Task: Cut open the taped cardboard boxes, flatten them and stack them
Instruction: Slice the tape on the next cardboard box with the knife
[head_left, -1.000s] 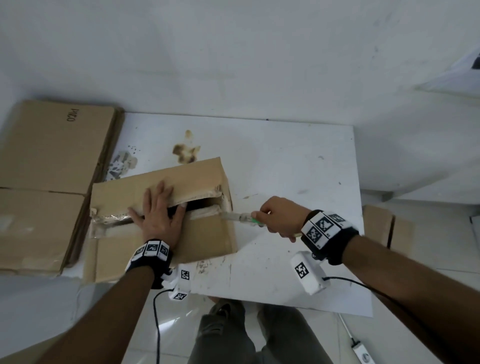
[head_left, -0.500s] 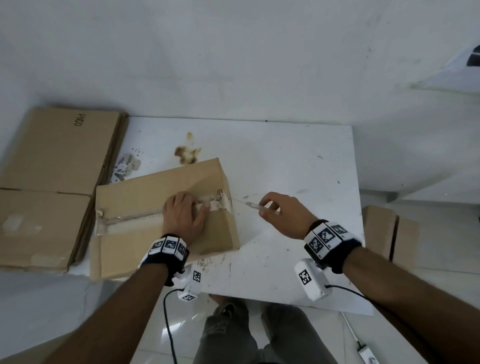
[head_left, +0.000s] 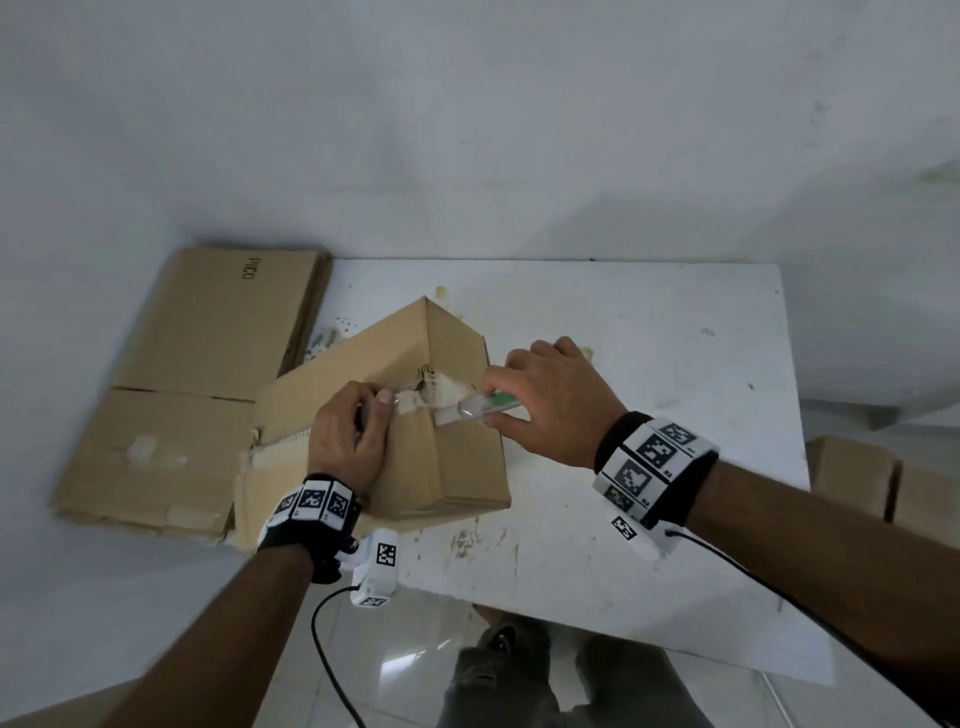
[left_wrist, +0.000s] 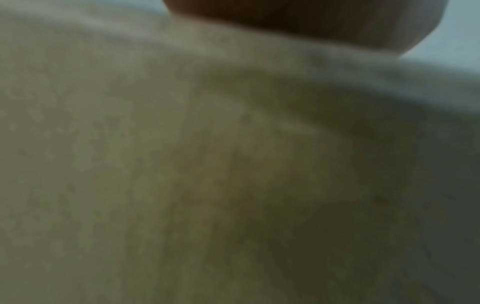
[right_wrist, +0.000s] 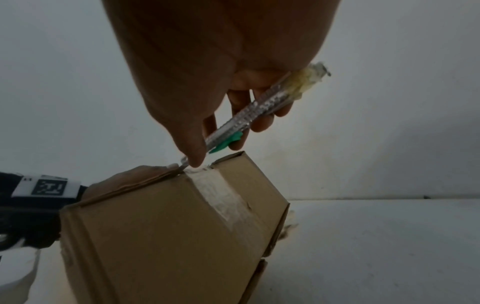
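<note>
Tilted box (head_left: 395, 415) on the counter (head_left: 649, 364): left hand (head_left: 345, 441) curled over its taped seam, seemingly gripping it; right hand (head_left: 545, 400) clasps the knife (head_left: 475, 410). A slipping blade could nick the left thumb.

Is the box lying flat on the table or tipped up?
Tipped up. The box leans on one edge on the table, held by the left hand while the right hand holds the cutter.

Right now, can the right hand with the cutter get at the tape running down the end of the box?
Probably yes: the right hand holds the cutter at the top of that tape, and the box end below is uncovered.
</note>
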